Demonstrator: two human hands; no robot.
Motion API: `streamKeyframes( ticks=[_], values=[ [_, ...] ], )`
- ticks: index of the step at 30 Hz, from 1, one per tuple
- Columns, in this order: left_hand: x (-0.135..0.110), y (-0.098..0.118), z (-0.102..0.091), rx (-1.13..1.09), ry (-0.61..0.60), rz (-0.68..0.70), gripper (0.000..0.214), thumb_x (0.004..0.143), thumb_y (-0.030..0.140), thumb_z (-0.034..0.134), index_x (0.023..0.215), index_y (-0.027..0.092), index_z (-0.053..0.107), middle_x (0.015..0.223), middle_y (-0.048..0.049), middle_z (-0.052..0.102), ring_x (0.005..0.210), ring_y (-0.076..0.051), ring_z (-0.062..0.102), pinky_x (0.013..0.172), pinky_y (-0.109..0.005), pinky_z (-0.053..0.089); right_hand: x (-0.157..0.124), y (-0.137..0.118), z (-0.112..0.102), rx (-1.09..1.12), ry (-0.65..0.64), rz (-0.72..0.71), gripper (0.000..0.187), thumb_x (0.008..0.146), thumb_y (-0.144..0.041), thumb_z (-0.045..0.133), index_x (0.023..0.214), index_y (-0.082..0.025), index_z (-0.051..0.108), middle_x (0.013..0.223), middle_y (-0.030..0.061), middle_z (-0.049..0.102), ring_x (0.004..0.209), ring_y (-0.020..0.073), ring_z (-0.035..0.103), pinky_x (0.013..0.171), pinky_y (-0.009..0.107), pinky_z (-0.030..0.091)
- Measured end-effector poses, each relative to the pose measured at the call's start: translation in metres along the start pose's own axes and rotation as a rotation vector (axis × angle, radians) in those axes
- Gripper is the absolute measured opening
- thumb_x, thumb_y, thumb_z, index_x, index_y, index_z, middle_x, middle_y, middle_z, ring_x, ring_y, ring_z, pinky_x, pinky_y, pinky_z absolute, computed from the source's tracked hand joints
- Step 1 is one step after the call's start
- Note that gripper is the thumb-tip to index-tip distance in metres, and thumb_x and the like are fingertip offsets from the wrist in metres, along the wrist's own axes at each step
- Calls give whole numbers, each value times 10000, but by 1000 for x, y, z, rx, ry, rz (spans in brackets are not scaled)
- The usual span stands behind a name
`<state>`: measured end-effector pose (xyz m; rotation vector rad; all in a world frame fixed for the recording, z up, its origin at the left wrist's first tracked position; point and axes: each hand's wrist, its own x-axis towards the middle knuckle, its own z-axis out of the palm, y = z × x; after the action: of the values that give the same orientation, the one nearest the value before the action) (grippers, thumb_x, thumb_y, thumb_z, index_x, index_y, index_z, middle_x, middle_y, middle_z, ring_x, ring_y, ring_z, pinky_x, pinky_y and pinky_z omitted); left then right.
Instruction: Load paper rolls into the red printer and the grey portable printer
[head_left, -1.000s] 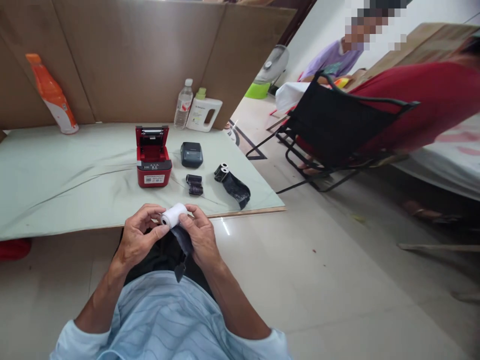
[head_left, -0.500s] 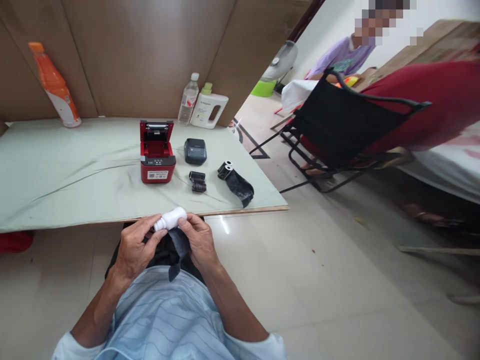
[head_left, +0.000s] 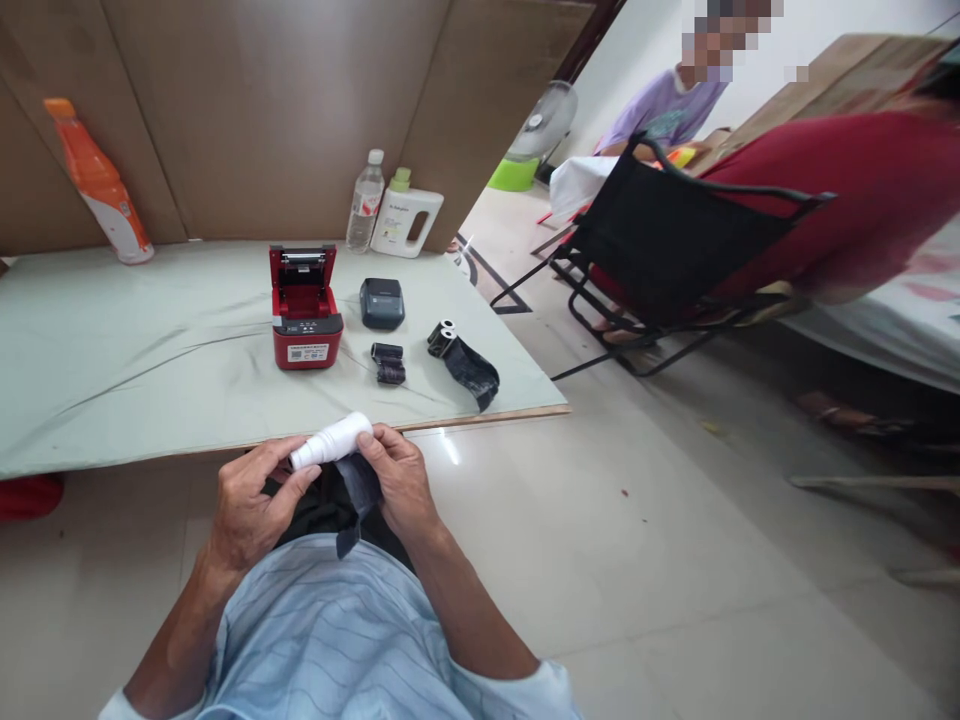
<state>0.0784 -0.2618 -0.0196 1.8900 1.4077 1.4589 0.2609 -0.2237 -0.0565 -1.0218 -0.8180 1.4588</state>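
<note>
Over my lap, just off the table's front edge, a small white paper roll (head_left: pixel 336 440) is held between both hands. Its inner layers stick out in steps toward the left. My left hand (head_left: pixel 251 500) pinches that narrow end with fingers and thumb. My right hand (head_left: pixel 401 485) grips the wider end, thumb on top. From under the roll hangs a black strip (head_left: pixel 358 490), by my right fingers; its upper end is hidden. On the table ahead stands a red printer (head_left: pixel 306 345) with its lid raised.
A dark closed device (head_left: pixel 382 303), black rolls (head_left: pixel 388 363) and a roll pair with a black tail (head_left: pixel 461 360) lie on the table (head_left: pixel 150 370). Bottles (head_left: pixel 365 205) line the cardboard wall. To the right are a black folding chair (head_left: pixel 690 240) and two people.
My left hand has shifted slightly left, and the white roll's inner layers stick out further. The view has turned a little, so the table things appear slightly further left.
</note>
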Motion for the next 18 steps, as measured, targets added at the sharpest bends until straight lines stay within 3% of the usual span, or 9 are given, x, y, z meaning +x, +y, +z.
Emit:
streamKeyframes(
  ticks=[9, 14, 18],
  values=[
    [0, 1, -7, -27, -20, -34, 191, 880, 281, 822, 1066, 247, 849, 982, -45, 852, 733, -188, 758, 675, -288, 646, 1, -2, -2, -10, 5, -18, 458, 715, -590, 913, 718, -189, 690, 651, -43, 574, 613, 105, 444, 573, 226, 389],
    [-1, 2, -8, -36, 1, 16, 211, 871, 258, 841, 1082, 265, 846, 971, -23, 855, 673, -160, 734, 641, -263, 631, 1, -1, -3, 0, 14, -12, 481, 703, -603, 923, 708, -187, 681, 642, -46, 579, 603, 100, 443, 562, 221, 394],
    [-1, -1, -6, -12, 19, 62, 237, 839, 290, 889, 1070, 254, 849, 981, -33, 855, 673, -159, 737, 653, -262, 635, -1, -4, -1, 74, -16, 6, 446, 702, -561, 950, 850, -201, 731, 739, -34, 661, 654, 110, 537, 612, 216, 464]
  ],
)
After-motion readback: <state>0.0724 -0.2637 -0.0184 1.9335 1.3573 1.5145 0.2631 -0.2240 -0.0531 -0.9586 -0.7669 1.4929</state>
